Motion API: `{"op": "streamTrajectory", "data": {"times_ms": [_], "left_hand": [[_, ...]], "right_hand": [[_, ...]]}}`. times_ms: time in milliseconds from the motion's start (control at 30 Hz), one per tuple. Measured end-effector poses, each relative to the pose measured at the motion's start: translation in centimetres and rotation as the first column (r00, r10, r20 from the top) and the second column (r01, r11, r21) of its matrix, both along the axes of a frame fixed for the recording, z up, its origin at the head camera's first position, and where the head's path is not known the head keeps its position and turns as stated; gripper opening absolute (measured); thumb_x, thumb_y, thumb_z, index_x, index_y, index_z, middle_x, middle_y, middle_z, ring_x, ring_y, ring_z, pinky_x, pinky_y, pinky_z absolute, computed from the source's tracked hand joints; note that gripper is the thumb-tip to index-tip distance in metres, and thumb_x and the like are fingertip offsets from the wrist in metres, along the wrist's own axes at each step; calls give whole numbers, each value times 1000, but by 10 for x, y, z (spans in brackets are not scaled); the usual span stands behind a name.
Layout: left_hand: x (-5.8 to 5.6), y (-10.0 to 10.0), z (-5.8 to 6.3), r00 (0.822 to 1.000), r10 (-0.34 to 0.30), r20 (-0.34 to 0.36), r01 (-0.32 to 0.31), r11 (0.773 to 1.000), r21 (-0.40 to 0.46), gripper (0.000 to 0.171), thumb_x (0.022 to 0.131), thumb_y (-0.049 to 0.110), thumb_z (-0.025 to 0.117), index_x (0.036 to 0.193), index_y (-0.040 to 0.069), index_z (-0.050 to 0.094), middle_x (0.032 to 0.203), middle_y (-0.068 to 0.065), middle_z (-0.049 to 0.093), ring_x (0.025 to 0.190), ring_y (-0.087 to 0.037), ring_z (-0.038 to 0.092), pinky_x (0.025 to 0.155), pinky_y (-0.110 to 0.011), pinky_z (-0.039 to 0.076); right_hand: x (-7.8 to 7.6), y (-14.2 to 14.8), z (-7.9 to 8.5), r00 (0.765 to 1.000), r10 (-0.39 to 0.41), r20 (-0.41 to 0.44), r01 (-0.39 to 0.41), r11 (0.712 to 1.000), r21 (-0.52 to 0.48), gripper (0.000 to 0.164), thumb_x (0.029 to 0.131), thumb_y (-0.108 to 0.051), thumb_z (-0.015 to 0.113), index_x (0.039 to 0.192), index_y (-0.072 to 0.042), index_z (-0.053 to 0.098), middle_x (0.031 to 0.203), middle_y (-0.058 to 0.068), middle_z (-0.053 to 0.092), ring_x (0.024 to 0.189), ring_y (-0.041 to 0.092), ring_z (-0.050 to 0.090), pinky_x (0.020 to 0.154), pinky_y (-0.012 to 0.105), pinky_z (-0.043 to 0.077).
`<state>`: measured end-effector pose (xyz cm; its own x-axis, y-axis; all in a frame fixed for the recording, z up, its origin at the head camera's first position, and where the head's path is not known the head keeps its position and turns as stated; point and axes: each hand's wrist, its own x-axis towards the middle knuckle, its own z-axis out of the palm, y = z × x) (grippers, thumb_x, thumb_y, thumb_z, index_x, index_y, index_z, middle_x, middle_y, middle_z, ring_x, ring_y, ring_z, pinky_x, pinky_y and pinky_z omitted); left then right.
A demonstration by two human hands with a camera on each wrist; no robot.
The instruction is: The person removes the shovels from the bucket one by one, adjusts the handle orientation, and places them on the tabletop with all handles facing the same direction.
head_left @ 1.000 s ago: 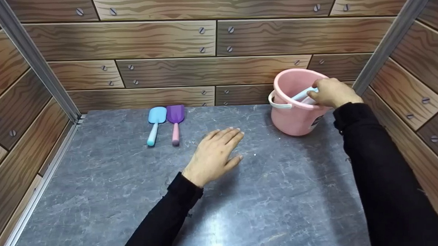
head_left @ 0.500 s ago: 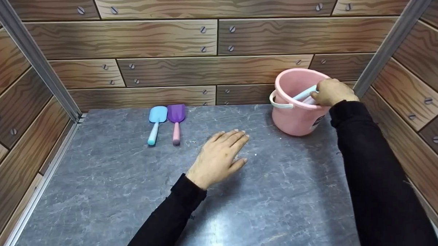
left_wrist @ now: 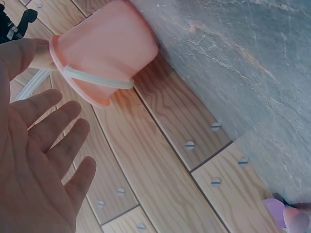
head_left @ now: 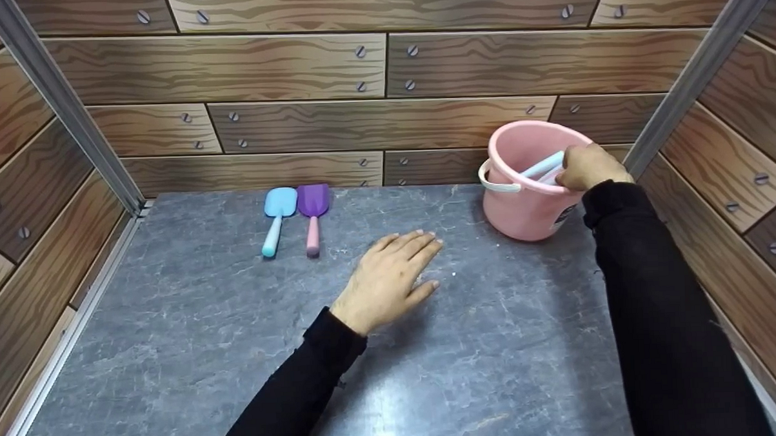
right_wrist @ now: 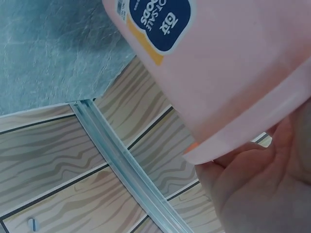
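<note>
In the head view my right hand (head_left: 593, 167) reaches over the right side of the pink bucket (head_left: 527, 216). Its fingers curl at the upper end of a light blue handle (head_left: 542, 165) inside; a paler handle (head_left: 550, 175) lies just below. The fingertips are hidden, and the bucket hides what the handles belong to. The right wrist view shows that hand (right_wrist: 265, 187) close against the bucket rim (right_wrist: 252, 128). My left hand (head_left: 387, 279) hovers over the middle of the table, palm down with straight fingers, holding nothing.
A blue scoop (head_left: 279, 202) and a purple scoop (head_left: 313, 200) with a pink handle lie side by side at the table's back left. The bucket's white carrying handle (head_left: 500, 186) hangs down its front left. Wood-patterned walls (head_left: 294, 127) enclose the grey table (head_left: 172, 329).
The right hand has shifted slightly at the bucket rim, its thumb now a little lower beside the handles. My left hand has drifted slightly right. Both scoops lie unmoved.
</note>
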<state>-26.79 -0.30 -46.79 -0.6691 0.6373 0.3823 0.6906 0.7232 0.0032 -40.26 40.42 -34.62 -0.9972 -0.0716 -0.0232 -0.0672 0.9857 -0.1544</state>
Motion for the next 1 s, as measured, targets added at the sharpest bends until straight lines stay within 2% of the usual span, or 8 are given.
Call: {"op": "streamTrajectory", "data": {"times_ms": [167, 367, 700, 767, 833, 933, 1000], "left_hand": [[-1, 0, 0, 1000, 6, 25, -6, 1000, -3, 68, 121, 58, 59, 177, 21, 53, 181, -1, 59, 170, -22, 55, 144, -50, 43], [-2, 0, 0, 999, 0, 38, 0, 1000, 2, 68, 120, 57, 60, 177, 20, 53, 181, -2, 59, 170, -23, 55, 144, -51, 42], [-3, -1, 0, 999, 0, 32, 0, 1000, -6, 68, 118, 53, 66, 176, 19, 55, 180, -3, 60, 169, -24, 56, 143, -51, 44], [-4, -1, 0, 1000, 1, 30, -1, 1000, -8, 68, 118, 53, 66, 176, 19, 54, 180, -3, 60, 169, -24, 57, 142, -51, 45], [-4, -1, -1, 999, 1, 36, -1, 1000, -7, 69, 119, 53, 66, 177, 19, 54, 180, -4, 60, 169, -24, 57, 143, -51, 44], [-5, -1, -1, 999, 2, 39, -2, 1000, -8, 69, 119, 53, 66, 177, 19, 54, 180, -4, 60, 169, -24, 57, 143, -51, 44], [-5, -2, -1, 999, 2, 43, -2, 1000, -6, 69, 118, 53, 66, 177, 19, 54, 180, -4, 60, 169, -24, 57, 143, -51, 44]], "right_hand": [[1, 0, -1, 1000, -14, -13, 14, 1000, -28, 36, 90, -8, 72, 114, 19, 74, 121, 45, 72, 108, 58, 67, 100, 74, 58], [0, 0, -2, 999, -18, -26, 17, 998, -56, 40, 91, -2, 73, 125, 20, 73, 132, 47, 70, 118, 63, 68, 107, 77, 57], [-6, 0, -6, 998, 47, -35, -52, 988, -142, 32, 99, 3, 73, 126, 20, 73, 125, 43, 75, 113, 55, 66, 108, 67, 56], [-8, 0, -7, 998, 50, -39, -56, 985, -166, 32, 100, 3, 71, 128, 19, 73, 125, 42, 75, 113, 54, 66, 105, 60, 57], [-10, 0, -9, 998, 49, -43, -56, 979, -196, 31, 102, 2, 70, 129, 17, 74, 124, 40, 76, 112, 51, 67, 94, 46, 59], [-13, -1, -11, 997, 44, -57, -56, 970, -236, 32, 104, 1, 69, 132, 14, 76, 126, 38, 78, 108, 44, 72, 80, 26, 52], [-14, -2, -12, 997, 36, -67, -53, 961, -273, 32, 106, -1, 69, 133, 13, 76, 127, 38, 78, 102, 38, 78, 70, 18, 50]]}}
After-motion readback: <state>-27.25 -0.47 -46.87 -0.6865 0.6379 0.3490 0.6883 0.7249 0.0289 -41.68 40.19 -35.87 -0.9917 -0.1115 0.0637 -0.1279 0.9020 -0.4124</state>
